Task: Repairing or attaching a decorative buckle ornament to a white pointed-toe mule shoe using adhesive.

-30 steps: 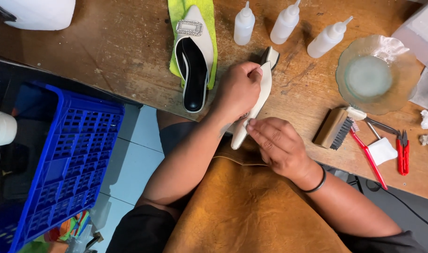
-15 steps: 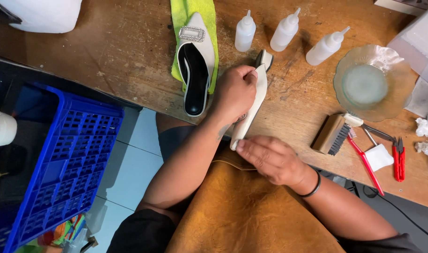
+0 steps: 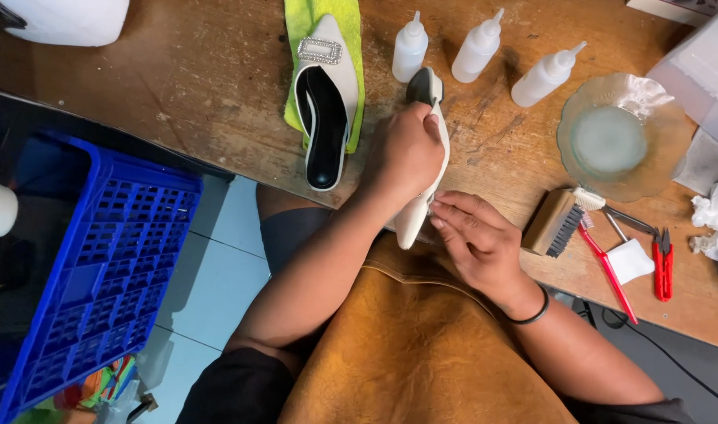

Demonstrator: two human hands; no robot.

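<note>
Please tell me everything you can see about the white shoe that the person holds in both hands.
The held shoe is a white, pointed, backless shoe with a dark part at its far end, near the bottles. It looks like smooth leather. It lies tilted, the pointed toe toward the person, over the table's edge and the brown apron. The left hand wraps around its middle and hides most of it; the right hand's fingertips touch its side near the toe.

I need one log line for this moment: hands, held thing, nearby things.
left hand: grips white shoe | right hand: fingers at shoe edge | nearby: second shoe on green cloth
</note>
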